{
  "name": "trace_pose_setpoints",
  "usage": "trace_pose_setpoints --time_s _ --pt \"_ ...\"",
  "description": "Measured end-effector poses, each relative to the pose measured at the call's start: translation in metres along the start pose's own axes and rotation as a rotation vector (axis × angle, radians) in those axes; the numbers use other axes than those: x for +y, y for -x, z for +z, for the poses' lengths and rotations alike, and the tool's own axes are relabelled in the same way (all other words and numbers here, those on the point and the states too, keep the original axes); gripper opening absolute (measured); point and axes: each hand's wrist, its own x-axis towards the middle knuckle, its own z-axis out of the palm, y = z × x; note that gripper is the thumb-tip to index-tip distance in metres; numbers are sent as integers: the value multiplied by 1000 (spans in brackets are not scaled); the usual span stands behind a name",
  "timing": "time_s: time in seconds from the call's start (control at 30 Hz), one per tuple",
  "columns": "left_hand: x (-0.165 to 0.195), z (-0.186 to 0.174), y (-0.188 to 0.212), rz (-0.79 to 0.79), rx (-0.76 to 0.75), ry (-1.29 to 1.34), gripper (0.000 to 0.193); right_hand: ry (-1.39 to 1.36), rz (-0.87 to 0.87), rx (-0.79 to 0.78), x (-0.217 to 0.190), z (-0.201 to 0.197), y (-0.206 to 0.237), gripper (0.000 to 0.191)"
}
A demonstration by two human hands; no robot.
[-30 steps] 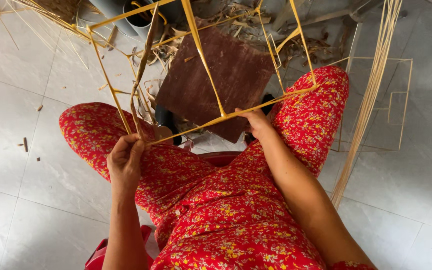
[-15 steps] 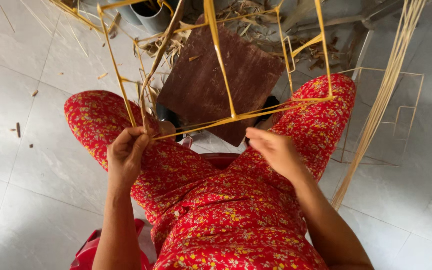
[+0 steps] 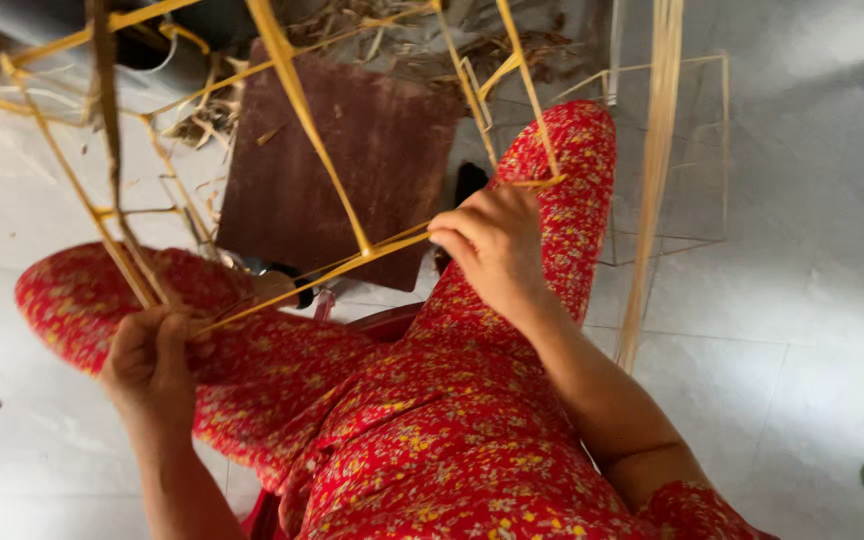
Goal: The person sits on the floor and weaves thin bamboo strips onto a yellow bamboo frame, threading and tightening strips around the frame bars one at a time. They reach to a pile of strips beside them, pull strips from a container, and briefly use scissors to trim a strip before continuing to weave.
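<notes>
Left hand and right hand both clenched on the bamboo frame, centre; brown board behind.

Single head-worn view, steeply downward and close, over lap and tiled floor.

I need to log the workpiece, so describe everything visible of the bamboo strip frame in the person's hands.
The bamboo strip frame is an open skeleton of thin, pale yellow strips joined at corners into a box-like shape. It is held tilted above the lap. The left hand grips its lower corner; the right hand pinches the bottom strip further along. Its upper part runs out of view.
</notes>
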Motion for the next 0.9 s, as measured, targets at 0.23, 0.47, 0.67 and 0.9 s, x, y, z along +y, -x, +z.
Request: trace_pose_setpoints --time_s 0.23,0.47,0.67,0.9 --pt "3 6 0 30 47 64 9 -40 21 22 -2 -3 6 24" --pt "-4 7 -2 24 55 60 9 -451 677 506 126 -60 57 22" --pt "-10 6 -2 -3 55 155 8 214 677 376 259 -73 148 25" --pt "-11 10 -2 -3 53 159 7 46 893 390 299 -41 181 14"
